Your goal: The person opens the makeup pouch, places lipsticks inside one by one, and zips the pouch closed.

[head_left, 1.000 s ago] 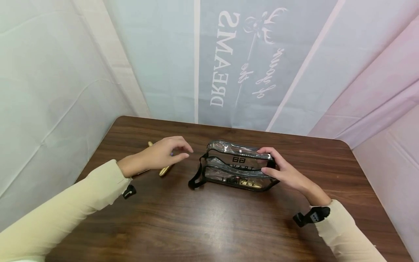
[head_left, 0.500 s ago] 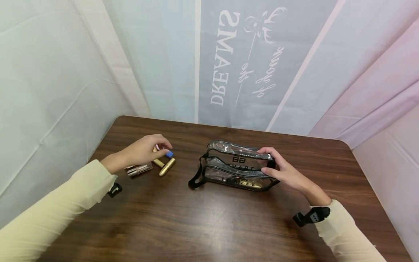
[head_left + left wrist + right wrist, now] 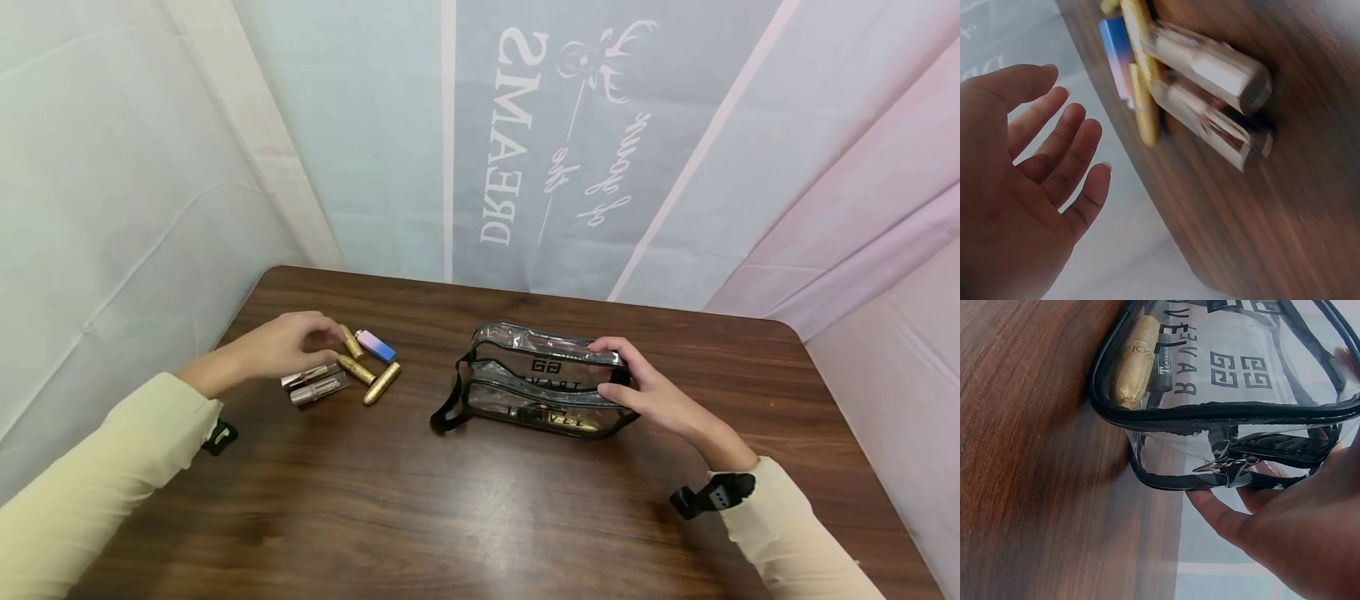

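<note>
Left grip (image 3: 285, 344) moved leftward, loose-fingered, beside gold tubes (image 3: 382, 383); right grip (image 3: 651, 393) pinches pouch (image 3: 536, 390).

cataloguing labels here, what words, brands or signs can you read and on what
"DREAMS", "of your": mirrored, on backdrop; other script unclear.
"TRAVEL" and square emblem: clear zip pouch.
"TEAYAS…", ending unclear: dark tube inside pouch.
Gold tube inside pouch: lettering too partial.
Loose lipstick tubes: too small or blurred.

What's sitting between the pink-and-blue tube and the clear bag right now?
Nothing: in the head view, the stretch from the pink-and-blue tube across to the clear bag is bare tabletop.
</note>
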Tool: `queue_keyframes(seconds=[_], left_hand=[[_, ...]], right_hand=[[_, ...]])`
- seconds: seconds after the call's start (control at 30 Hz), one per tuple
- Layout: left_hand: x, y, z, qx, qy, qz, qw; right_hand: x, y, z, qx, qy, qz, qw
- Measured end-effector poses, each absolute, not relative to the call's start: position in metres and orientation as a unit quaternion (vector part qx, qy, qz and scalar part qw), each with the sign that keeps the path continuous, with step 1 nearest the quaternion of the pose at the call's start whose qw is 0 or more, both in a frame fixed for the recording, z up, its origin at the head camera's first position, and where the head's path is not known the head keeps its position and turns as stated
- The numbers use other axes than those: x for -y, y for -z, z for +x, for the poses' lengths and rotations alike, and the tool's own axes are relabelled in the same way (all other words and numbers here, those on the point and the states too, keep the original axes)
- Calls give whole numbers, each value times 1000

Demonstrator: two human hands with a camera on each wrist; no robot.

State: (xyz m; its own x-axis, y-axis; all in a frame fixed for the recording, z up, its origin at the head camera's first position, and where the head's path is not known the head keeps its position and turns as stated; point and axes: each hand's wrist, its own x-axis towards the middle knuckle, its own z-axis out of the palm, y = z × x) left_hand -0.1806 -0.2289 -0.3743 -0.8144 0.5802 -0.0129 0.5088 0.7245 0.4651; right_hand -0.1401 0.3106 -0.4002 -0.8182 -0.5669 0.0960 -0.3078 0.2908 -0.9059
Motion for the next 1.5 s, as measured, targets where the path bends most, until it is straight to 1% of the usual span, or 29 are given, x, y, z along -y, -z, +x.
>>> queue_keyframes(seconds=[0.27, 0.37, 0.57, 0.7, 0.97, 1.17, 1.5], left_hand=[[259, 380, -178, -933, -217, 272, 93], [269, 384, -178, -937, -201, 263, 114], [284, 393, -178, -939, -163, 246, 178], [287, 398, -179, -936, -157, 247, 194], [286, 404, -180, -938, -157, 247, 189], [283, 406, -180, -938, -161, 242, 187], [280, 410, -182, -947, -158, 231, 158]], right_hand=[[-310, 400, -140, -799, 522, -275, 119], [-310, 400, -140, -797, 523, -277, 117], [-309, 400, -140, -798, 522, -280, 114], [-309, 400, -141, -800, 520, -278, 113], [-310, 400, -141, -820, 500, -250, 125], [-311, 401, -141, -823, 495, -250, 122], [-311, 402, -139, -817, 505, -250, 121]])
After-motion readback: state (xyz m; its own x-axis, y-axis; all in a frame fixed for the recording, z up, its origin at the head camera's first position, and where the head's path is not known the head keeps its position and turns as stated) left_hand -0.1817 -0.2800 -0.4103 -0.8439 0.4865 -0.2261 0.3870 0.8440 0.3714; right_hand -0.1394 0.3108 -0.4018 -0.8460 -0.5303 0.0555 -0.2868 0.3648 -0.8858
